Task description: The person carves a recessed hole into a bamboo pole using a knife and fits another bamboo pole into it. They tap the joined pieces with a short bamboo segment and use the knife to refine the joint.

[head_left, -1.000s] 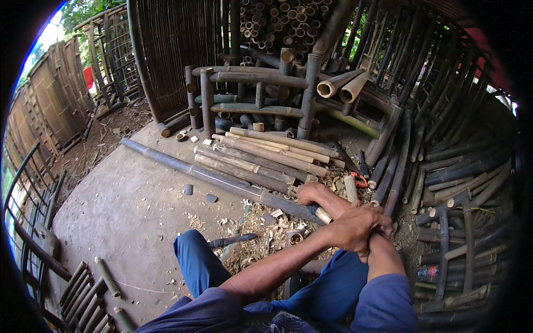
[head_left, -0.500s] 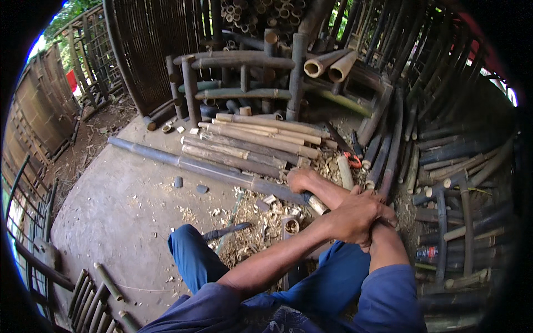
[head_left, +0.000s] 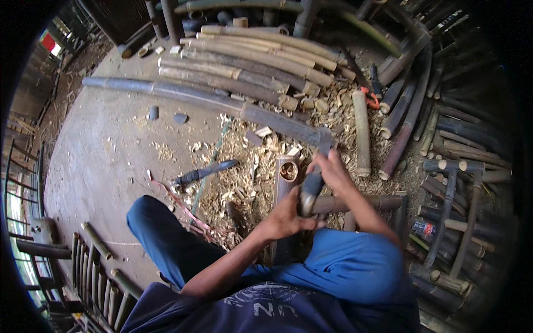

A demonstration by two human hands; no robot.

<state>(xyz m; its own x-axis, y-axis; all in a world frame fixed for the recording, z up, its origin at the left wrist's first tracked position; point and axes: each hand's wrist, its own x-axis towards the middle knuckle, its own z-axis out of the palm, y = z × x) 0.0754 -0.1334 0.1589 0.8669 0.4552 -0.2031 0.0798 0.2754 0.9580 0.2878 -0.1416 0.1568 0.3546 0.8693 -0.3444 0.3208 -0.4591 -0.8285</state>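
My right hand is closed on a knife with a short broad blade and a black-wrapped handle, near where the blade meets the handle. Its blade points away from me, close to the end of a long dark bamboo pole. By the butt of the handle, my left hand is cupped with thumb and fingers apart; whether it touches the handle is unclear. Beside it stands a thick bamboo post with a hollow top holding shavings. A second knife with a dark handle lies on the floor to the left.
Shavings cover the floor around the post. Several cut bamboo poles lie beyond the long pole. A pale bamboo piece and an orange-red tool are to the right. Bamboo frames stand far right; a slatted rack is lower left.
My left hand has let go of my right forearm and moved to the knife's handle end. My right hand has drawn nearer, turning the knife blade away from me. The view has tilted down.
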